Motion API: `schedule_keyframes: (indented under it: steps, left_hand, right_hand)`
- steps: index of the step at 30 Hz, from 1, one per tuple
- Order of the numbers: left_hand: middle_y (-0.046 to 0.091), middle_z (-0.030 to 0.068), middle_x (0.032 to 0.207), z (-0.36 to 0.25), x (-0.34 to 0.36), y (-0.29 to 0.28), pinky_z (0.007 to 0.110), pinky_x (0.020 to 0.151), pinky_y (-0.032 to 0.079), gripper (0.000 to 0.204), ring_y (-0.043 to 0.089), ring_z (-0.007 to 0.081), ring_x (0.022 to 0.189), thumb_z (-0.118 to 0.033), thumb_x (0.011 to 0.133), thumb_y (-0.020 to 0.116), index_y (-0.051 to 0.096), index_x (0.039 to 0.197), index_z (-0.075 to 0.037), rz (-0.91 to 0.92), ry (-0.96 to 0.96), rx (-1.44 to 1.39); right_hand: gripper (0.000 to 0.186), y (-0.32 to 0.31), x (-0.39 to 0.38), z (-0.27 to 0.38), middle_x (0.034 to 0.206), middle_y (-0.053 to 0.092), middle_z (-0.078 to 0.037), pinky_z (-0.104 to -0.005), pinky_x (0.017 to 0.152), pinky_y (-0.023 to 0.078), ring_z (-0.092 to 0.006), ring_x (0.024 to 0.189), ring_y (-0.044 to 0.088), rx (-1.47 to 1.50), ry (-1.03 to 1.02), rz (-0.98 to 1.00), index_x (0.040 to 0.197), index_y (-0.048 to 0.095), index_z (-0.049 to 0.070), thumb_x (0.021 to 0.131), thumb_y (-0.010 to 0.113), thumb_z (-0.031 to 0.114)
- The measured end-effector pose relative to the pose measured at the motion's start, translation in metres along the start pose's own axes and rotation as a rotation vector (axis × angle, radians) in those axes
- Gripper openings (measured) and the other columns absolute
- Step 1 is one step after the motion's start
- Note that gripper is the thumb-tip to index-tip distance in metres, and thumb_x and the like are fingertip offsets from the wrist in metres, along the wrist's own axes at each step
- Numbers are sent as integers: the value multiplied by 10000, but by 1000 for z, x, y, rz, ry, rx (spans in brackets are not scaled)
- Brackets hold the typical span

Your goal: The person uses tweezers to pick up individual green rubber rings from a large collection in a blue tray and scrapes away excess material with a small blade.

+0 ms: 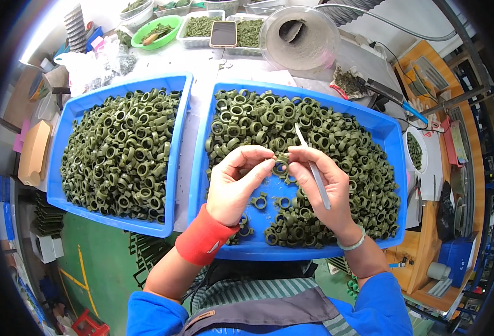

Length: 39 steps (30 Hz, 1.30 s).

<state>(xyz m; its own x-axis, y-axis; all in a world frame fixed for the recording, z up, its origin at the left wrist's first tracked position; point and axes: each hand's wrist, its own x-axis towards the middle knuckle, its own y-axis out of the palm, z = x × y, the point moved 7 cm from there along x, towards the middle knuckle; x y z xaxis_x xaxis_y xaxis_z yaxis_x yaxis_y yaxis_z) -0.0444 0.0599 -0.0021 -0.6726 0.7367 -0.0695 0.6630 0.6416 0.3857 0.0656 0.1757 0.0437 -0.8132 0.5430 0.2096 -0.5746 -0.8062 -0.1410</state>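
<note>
My left hand (233, 185) pinches a small olive-green ring part (280, 166) with a side tab, held over the right blue tray (198, 201). My right hand (325, 190) grips a slim silver metal tool (321, 189), its tip pointing up and away from me, with its thumb and forefinger at that same ring. Many similar green rings (356, 190) fill the right tray, with a thinner patch of bare blue below my hands. I wear a red wristband on the left wrist and a pale bracelet on the right.
A second blue tray (54, 187) heaped with rings stands left. Behind are a green bowl (175, 23), tubs of small parts (199, 27), a phone (223, 33), a round lidded container (317, 47), a blue-handled tool (415, 112) and a white bowl (407, 162). A cardboard box (33, 154) sits far left.
</note>
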Motion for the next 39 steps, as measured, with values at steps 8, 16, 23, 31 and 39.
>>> schedule_keyframes:
  steps: [8, 16, 23, 31, 39]
  left_hand:
    - [678, 35, 959, 5, -2, 5, 170, 631, 414, 195, 594, 55, 779, -97, 950, 648, 656, 1125, -11, 45, -140, -63]
    - [675, 38, 946, 13, 0, 2, 159, 616, 418, 202, 612, 60, 801, -126, 969, 631, 652, 1130, -5, 76, -203, -172]
    - [672, 12, 977, 11, -1, 2, 149, 640, 436, 239, 599, 33, 817, -95, 956, 643, 645, 1183, -19, 44, -208, -151]
    - [680, 15, 1048, 12, -1, 2, 149, 723, 478, 255, 633, 48, 910, -89, 943, 658, 647, 1191, -29, 72, -208, -176]
    - [673, 9, 970, 11, -1, 1, 171, 682, 447, 195, 593, 37, 821, -78, 931, 669, 662, 1120, -33, 80, -168, -103]
  right_hand:
    - [238, -2, -1, -14, 934, 701, -80, -251, 756, 548, -124, 814, 677, 89, 172, 47, 1157, 626, -34, 985, 605, 129]
    - [248, 2, -1, -22, 949, 697, -85, -268, 765, 553, -138, 826, 679, 252, 316, 56, 1160, 621, -46, 1005, 569, 140]
    - [205, -1, 0, -7, 997, 674, -58, -255, 812, 529, -113, 912, 653, -47, 80, 72, 1094, 638, 3, 894, 683, 1]
    - [216, 2, 1, 0, 958, 660, -67, -269, 771, 518, -123, 862, 640, -122, -78, 78, 1076, 635, 17, 871, 687, -24]
    - [205, 1, 0, -3, 942, 649, -58, -260, 753, 510, -114, 844, 631, -116, -56, 74, 1074, 639, 30, 877, 678, -14]
